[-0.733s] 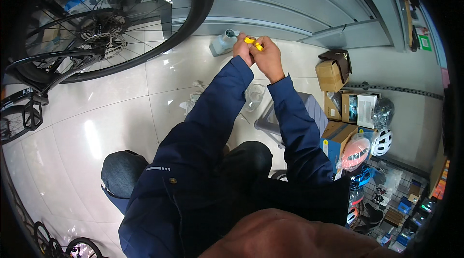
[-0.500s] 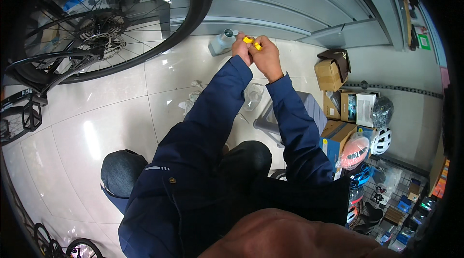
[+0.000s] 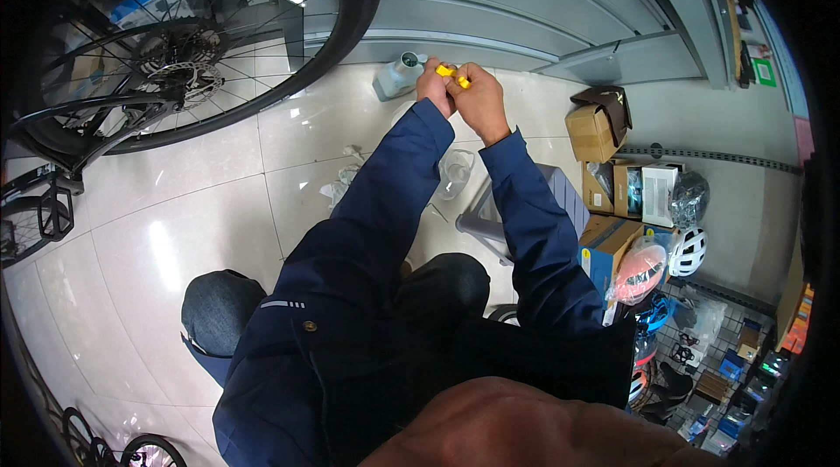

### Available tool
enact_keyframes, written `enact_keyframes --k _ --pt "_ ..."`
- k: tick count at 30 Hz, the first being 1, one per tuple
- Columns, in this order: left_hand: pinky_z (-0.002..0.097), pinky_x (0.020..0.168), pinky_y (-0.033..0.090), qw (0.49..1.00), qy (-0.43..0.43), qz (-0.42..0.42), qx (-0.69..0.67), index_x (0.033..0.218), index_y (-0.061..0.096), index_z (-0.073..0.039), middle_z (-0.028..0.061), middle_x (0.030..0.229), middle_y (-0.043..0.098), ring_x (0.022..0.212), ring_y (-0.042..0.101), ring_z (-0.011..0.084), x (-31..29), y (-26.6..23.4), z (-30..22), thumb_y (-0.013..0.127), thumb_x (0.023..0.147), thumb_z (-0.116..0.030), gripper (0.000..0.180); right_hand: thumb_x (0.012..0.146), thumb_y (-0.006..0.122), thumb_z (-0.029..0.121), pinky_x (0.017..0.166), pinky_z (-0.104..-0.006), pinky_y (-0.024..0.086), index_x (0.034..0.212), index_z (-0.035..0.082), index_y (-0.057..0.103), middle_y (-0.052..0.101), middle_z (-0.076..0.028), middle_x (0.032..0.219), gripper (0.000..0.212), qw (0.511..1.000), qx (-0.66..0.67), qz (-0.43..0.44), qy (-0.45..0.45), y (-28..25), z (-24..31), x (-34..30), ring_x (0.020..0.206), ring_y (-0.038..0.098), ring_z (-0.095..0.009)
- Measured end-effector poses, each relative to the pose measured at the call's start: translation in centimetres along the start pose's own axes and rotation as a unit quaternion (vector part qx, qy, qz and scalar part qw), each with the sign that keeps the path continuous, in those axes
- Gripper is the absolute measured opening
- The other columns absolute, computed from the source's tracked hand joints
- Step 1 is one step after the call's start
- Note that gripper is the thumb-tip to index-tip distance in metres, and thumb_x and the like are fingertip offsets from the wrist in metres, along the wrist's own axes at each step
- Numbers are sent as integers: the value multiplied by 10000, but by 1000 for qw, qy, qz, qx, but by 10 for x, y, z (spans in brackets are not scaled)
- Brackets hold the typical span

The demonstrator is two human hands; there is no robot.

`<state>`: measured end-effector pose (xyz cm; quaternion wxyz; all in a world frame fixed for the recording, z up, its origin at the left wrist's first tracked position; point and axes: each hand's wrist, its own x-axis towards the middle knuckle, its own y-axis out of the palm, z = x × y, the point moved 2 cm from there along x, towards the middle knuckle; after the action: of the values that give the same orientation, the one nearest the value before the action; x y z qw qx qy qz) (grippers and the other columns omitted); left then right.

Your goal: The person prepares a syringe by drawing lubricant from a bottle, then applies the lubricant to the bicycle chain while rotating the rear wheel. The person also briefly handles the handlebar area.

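Observation:
Both arms reach forward, and the hands meet just off the grey shutter. My left hand (image 3: 433, 86) is closed on a small bright yellow piece (image 3: 446, 70) that shows above its fingers. Against it, my right hand (image 3: 481, 106) is closed too, with yellow showing at its thumb and fingertips. Whether this is one yellow object or two, and what kind, I cannot make out; the fingers cover most of it. Just left of the hands, a translucent container with an open round neck (image 3: 398, 77) stands on the floor. A clear plastic cup (image 3: 455, 173) is below, between my forearms.
A large bicycle wheel (image 3: 357, 7) fills the upper left. Crumpled tissue (image 3: 343, 180) lies left of my left forearm. A grey plastic stool (image 3: 564, 191) is partly behind my right sleeve. Cardboard boxes (image 3: 591, 133) and bagged helmets (image 3: 640, 270) line the right wall beside the grey shutter (image 3: 455, 16).
The whole view has shifted slightly left. Both hands keep hold of the yellow piece in nearly the same pose.

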<state>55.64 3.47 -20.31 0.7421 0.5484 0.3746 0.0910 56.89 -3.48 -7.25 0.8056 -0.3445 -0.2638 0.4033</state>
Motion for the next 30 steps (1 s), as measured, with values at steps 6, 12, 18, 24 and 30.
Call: enact_keyframes --k 6,12,18,24,30 --pt "362 697 543 1000 0 -6 -3 864 529 -87 53 784 574 720 588 212 -1 0 0 553 1068 -313 304 871 808 206 704 -373 536 824 47 603 687 -145 795 264 1000 -9 -5 -4 0 2 0 703 628 -285" --pt "379 763 547 1000 -18 4 5 895 547 -93 55 817 598 772 611 235 5 -4 1 546 1078 -366 329 862 814 220 700 -386 534 806 52 590 683 -162 791 285 999 -41 -3 -12 -3 4 1 703 630 -319" --pt "377 758 551 1000 0 1 9 880 553 -97 53 808 603 758 613 233 12 -7 1 539 1074 -368 334 851 825 244 692 -397 532 782 57 576 673 -169 770 319 998 -56 -12 -34 -3 7 2 703 631 -354" --pt "374 752 549 1000 -7 -3 22 877 575 -103 50 810 616 765 625 234 11 -8 1 534 1072 -367 331 845 829 266 684 -412 531 762 58 565 667 -173 749 346 996 -72 -13 -43 -4 8 4 701 633 -381" --pt "375 746 543 1000 -17 9 19 860 577 -110 49 804 622 767 627 238 12 -10 0 542 1068 -380 343 823 833 253 679 -443 541 750 58 588 685 -174 757 322 993 -93 -18 -63 -6 13 3 726 663 -401"
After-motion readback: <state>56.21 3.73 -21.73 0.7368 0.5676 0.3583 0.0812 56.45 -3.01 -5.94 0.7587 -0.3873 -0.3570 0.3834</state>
